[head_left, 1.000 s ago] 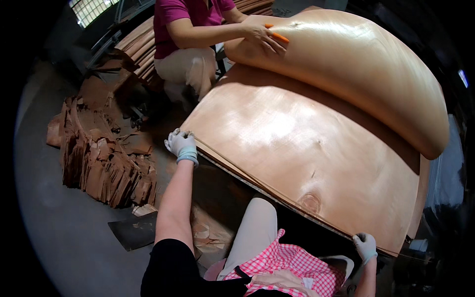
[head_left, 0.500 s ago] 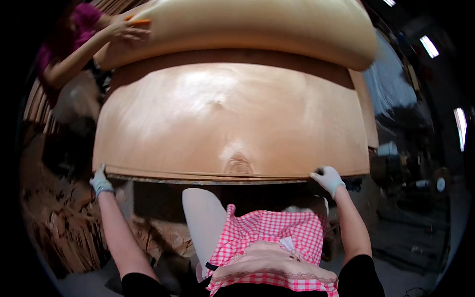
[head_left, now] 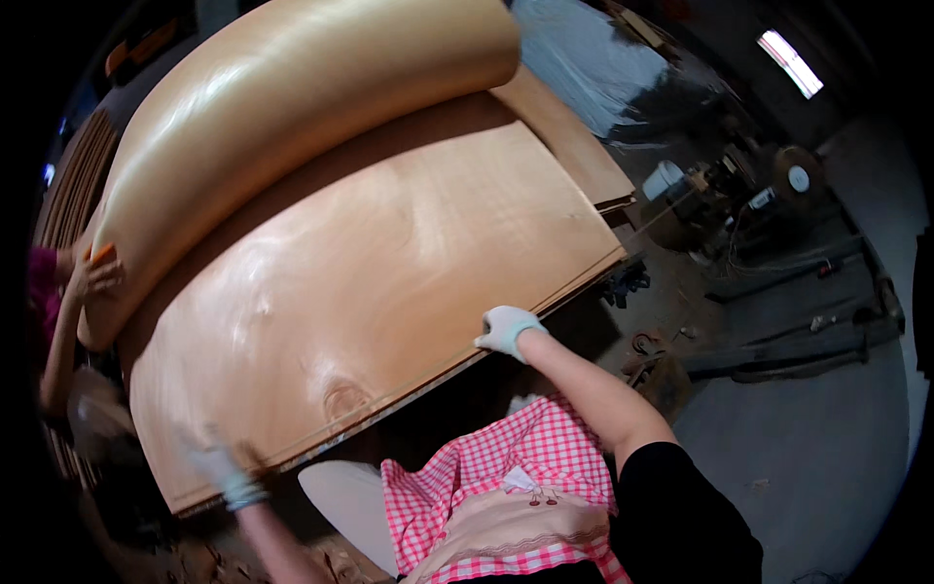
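A broad, smooth wood veneer sheet point(head_left: 418, 253) lies on top of a stack in front of me, with a dark knot near its front edge. My right hand point(head_left: 510, 331), in a pale glove, is closed at that edge, fingers curled over the rim. Over the front left part of the sheet is my left hand point(head_left: 216, 462), gloved too and smeared by motion; its fingers are unclear. Beyond, another sheet point(head_left: 292, 107) is bent over in a big curve. A co-worker's hand point(head_left: 97, 277) with something orange rests at its left end.
More sheets point(head_left: 574, 146) stick out beyond the stack on the right. Past them are plastic sheeting point(head_left: 593, 68), a white bucket point(head_left: 664, 180) and dark machinery point(head_left: 749, 204). Stacked boards point(head_left: 73, 185) stand at the far left, and scraps litter the floor at lower left.
My view has swung to the right, so the stack now appears tilted. My left hand has left the front left corner and moved over the sheet. My right hand stays at the front edge.
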`<state>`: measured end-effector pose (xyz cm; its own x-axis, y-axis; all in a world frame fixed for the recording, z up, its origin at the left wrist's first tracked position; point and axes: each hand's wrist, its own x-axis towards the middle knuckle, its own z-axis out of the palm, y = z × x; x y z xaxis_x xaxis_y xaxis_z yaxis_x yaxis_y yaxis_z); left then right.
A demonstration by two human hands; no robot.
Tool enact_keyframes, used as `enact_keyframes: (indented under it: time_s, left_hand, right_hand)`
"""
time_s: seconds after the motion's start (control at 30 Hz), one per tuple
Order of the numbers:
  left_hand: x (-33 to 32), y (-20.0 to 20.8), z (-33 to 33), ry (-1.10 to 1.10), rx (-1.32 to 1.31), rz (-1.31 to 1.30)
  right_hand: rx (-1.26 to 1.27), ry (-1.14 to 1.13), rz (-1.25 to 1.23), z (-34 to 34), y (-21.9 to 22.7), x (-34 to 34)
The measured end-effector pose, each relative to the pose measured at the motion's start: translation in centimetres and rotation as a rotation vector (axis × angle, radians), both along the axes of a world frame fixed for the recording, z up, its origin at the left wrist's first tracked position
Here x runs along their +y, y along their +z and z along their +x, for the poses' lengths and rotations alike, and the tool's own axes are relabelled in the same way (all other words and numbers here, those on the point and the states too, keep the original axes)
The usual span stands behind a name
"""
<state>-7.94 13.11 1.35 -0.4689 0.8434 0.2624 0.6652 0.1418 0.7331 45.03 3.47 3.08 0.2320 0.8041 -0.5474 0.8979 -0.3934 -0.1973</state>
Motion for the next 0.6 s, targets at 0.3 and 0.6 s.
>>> enact_keyframes:
  time_s: [0.3,0.6]
  left_hand:
    - [-7.6,-1.3,35.4,-0.965,0.561,-0.268]
    - [-7.3,-1.1,35.8,-0.891,0.499,-0.423]
  right_hand:
    - [0.067,-0.025,-0.001,-0.3,1.0,0.0]
    - [0.166,-0.015,0.066,20.0,1.5,-4.4]
